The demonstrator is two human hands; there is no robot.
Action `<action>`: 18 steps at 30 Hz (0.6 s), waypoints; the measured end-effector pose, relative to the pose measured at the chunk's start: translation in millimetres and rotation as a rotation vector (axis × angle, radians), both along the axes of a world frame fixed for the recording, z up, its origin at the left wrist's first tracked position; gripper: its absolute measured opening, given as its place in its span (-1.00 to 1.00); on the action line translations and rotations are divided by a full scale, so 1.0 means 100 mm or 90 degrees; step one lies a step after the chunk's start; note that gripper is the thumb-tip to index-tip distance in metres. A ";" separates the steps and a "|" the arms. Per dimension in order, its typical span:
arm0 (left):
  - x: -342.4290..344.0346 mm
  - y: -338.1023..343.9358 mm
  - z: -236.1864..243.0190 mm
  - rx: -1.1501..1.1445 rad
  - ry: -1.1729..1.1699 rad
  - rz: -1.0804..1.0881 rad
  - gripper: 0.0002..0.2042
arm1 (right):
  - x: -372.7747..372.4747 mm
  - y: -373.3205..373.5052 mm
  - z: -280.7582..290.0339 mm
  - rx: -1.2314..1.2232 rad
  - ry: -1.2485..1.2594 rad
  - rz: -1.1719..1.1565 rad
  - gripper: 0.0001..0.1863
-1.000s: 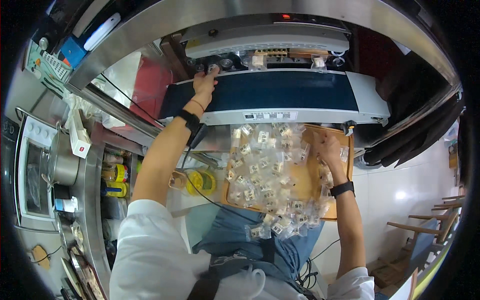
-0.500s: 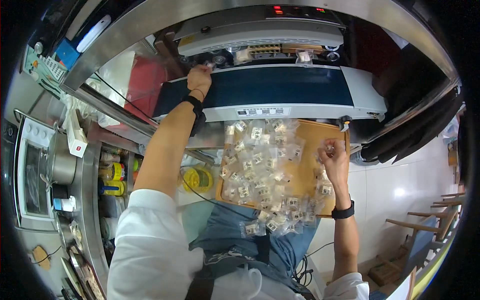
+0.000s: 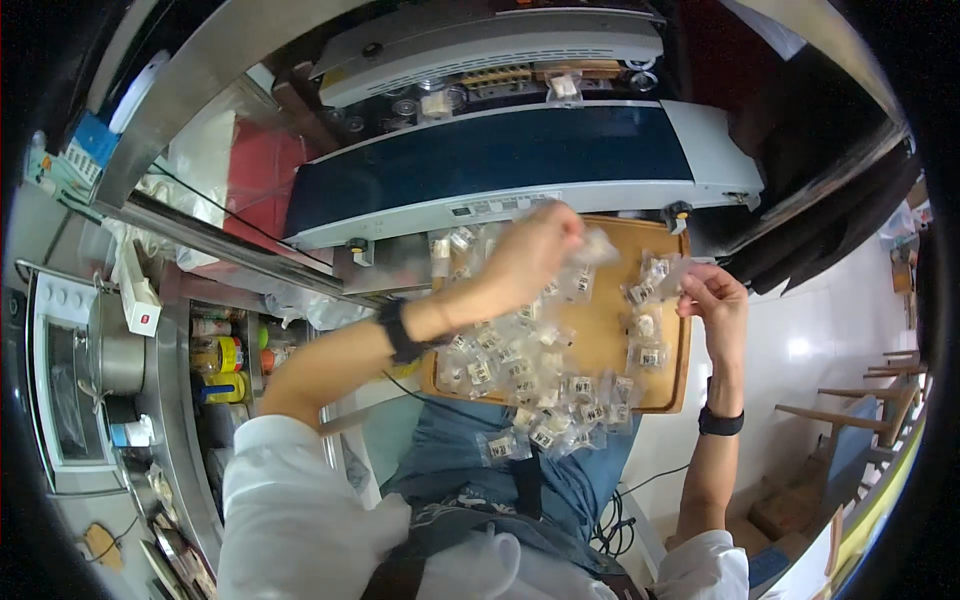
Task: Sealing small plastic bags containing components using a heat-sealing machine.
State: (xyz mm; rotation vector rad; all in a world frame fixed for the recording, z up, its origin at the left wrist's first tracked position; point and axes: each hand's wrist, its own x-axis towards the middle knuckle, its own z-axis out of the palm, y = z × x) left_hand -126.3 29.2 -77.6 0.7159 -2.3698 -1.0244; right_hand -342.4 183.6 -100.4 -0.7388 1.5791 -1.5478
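My left hand [image 3: 540, 245] is closed and smeared by motion above the tray's far part. At its fingertips is a blurred clear packet [image 3: 598, 246], apparently pinched. My right hand [image 3: 718, 295] pinches the edge of another small clear packet [image 3: 668, 280] over the tray's right rim. Many such packets, each with a pale piece and a dark-printed label, lie heaped on the brown tray [image 3: 610, 345], with a packet pile [image 3: 545, 430] spilling over its near edge onto my lap. A short row of packets [image 3: 646, 340] lies along the tray's right side.
Beyond the tray stands a sealing machine with a dark conveyor belt [image 3: 500, 160]; one packet [image 3: 435, 105] and another packet [image 3: 565, 88] sit at its sealing strip. A metal frame bar [image 3: 240, 250] crosses at left. Shelves with jars [image 3: 225, 365] stand lower left, wooden chairs [image 3: 860, 425] at right.
My left hand has come back from the left end of the sealing machine to above the tray. My right hand has shifted right, lifting a packet. The whole view has moved slightly.
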 end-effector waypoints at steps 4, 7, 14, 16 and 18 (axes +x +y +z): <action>-0.36 0.16 -0.14 0.065 -0.167 -0.186 -0.74 | -0.03 -0.11 0.14 -0.014 0.022 0.040 -0.90; -0.51 0.18 -0.15 -0.151 0.026 -0.162 -0.59 | 0.01 -0.28 0.20 -0.013 0.062 0.025 -0.91; -1.00 -0.11 0.17 0.212 0.193 -0.045 -0.74 | -0.09 -0.86 0.34 -0.116 0.181 -0.051 -0.83; -1.13 -0.28 0.17 0.291 0.247 -0.057 -0.77 | -0.16 -0.99 0.49 -0.119 0.122 -0.043 -0.83; -1.24 -0.41 0.14 0.430 0.277 -0.040 -0.81 | -0.35 -1.14 0.44 -0.112 0.076 -0.006 -0.85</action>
